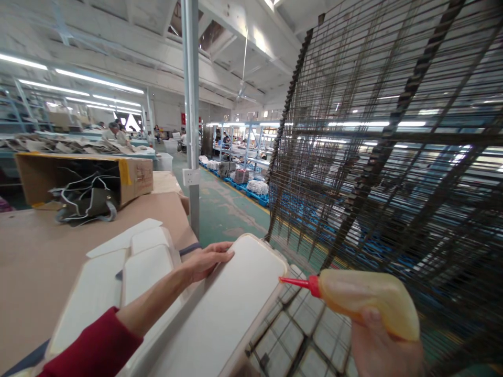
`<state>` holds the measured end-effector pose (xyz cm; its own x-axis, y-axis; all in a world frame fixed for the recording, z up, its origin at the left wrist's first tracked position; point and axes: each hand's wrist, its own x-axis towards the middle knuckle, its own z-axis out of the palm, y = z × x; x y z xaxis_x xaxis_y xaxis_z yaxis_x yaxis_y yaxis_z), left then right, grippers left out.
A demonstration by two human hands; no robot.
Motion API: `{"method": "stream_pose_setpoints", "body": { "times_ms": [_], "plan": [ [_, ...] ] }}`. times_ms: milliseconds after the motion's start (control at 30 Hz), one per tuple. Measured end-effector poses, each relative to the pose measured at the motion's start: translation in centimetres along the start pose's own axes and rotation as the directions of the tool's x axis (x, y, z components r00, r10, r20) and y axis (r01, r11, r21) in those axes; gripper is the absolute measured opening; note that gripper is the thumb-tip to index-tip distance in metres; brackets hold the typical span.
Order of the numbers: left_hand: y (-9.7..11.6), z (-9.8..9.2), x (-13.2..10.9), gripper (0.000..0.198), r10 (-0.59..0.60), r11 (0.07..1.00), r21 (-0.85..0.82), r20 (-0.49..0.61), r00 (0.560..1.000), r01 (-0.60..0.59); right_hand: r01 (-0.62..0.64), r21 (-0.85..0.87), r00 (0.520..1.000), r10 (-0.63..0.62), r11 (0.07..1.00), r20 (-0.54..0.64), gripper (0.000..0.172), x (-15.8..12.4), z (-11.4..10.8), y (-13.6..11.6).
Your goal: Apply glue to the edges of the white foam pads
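Note:
My left hand (pixel 206 260) rests on the near left edge of a flat white panel (pixel 231 303), fingers stretched out along its rim. The panel lies tilted across the corner of the brown table (pixel 35 251) and a wire grid shelf (pixel 298 335). My right hand (pixel 383 348) grips a soft yellowish squeeze bottle (pixel 365 303) with a red nozzle. The nozzle tip touches or nearly touches the panel's right edge. My left arm wears a red sleeve.
More white panels (pixel 118 272) lie stacked on the table to the left. An open cardboard box (pixel 78 178) with grey straps stands at the back left. A tall wire rack (pixel 393 157) fills the right. A steel post (pixel 191 115) rises ahead; people work far off.

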<state>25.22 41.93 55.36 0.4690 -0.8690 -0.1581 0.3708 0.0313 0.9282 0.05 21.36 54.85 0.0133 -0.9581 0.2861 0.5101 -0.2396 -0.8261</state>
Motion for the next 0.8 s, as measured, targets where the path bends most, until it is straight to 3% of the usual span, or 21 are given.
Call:
{"method": "stream_pose_setpoints", "body": {
  "times_ms": [267, 633, 800],
  "plan": [
    [-0.3, -1.0, -0.2, 0.068, -0.012, 1.000, -0.019, -0.023, 1.000, 0.012, -0.007, -0.056, 0.999, 0.009, 0.998, 0.040, 0.049, -0.4, 0.5, 0.2],
    [-0.7, -1.9, -0.5, 0.072, -0.040, 0.999, -0.026, -0.087, 0.995, 0.037, -0.003, -0.010, 0.988, 0.004, 1.000, 0.154, 0.046, -1.6, 1.3, 0.6],
    [-0.8, -2.4, -0.3, 0.066, -0.036, 0.999, -0.023, -0.087, 0.996, 0.034, -0.065, 0.016, 0.979, 0.061, 0.998, 0.196, 0.048, -2.2, 1.6, 0.4]
  ]
}}
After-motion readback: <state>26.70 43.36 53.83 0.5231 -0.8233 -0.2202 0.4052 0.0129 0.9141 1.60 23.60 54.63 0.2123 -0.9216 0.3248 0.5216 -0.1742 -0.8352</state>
